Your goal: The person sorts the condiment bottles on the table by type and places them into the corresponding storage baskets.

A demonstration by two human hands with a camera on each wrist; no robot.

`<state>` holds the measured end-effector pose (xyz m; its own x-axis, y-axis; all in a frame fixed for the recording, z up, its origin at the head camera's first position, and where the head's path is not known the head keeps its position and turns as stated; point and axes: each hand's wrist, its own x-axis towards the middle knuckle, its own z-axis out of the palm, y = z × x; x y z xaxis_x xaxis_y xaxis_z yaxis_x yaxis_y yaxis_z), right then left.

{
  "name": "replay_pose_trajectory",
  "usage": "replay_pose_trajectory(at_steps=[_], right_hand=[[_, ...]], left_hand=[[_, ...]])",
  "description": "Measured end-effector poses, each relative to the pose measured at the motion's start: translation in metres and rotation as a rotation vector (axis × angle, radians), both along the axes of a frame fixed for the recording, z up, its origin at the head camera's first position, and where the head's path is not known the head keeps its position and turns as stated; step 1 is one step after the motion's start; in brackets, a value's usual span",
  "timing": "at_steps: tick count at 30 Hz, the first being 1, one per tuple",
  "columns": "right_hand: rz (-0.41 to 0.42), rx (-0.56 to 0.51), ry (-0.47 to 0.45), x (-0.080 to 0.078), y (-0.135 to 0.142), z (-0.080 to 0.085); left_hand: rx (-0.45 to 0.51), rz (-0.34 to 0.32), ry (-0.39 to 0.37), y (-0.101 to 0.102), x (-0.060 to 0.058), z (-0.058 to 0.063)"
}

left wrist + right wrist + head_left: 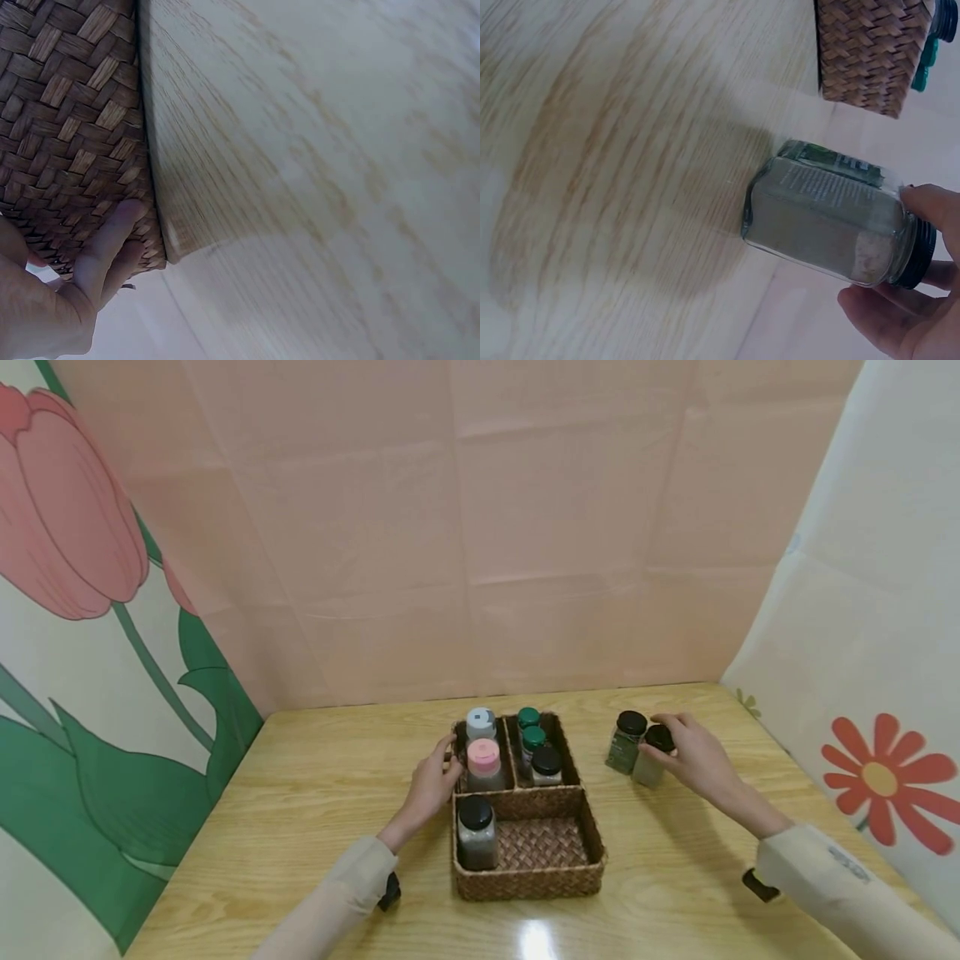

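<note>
My right hand (pixel 699 760) grips a clear spice jar (pixel 821 214) by its black lid (pixel 917 253). Greyish powder shows through the glass, and a printed label is on one side. Whether its base touches the table, I cannot tell. Just beside it stands another black-lidded jar (pixel 626 745). At the left side of the brown woven basket (pixel 528 883) is my left hand (pixel 433 783); its fingers (pixel 105 251) lie fairly straight against the outer wall. The front compartment holds a black-lidded jar (pixel 477 835) at its left end.
In the basket's back left compartment stand a pink-lidded bottle (pixel 484 764) and a white-lidded bottle (pixel 481 723). The back right one holds two green-lidded jars (pixel 533 739) and a black-lidded jar (pixel 546 763). A pink sheet (pixel 450 543) hangs behind the wooden table (pixel 322 793).
</note>
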<state>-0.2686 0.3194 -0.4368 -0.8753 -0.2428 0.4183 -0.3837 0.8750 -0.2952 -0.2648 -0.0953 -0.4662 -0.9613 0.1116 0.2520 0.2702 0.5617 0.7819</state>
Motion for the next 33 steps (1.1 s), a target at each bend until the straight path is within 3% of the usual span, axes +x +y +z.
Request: replay_pose_trajectory(at_steps=[9, 16, 33], right_hand=[[0.018, -0.001, -0.031, 0.0, 0.003, -0.002], [0.048, -0.014, 0.003, 0.002, 0.005, -0.003], [0.068, -0.024, 0.045, 0.01, -0.001, 0.004]], left_hand=[[-0.001, 0.004, -0.008, 0.0, 0.0, -0.001], [0.016, -0.009, -0.004, -0.001, -0.003, -0.005], [0.043, -0.025, -0.036, -0.002, -0.003, -0.001]])
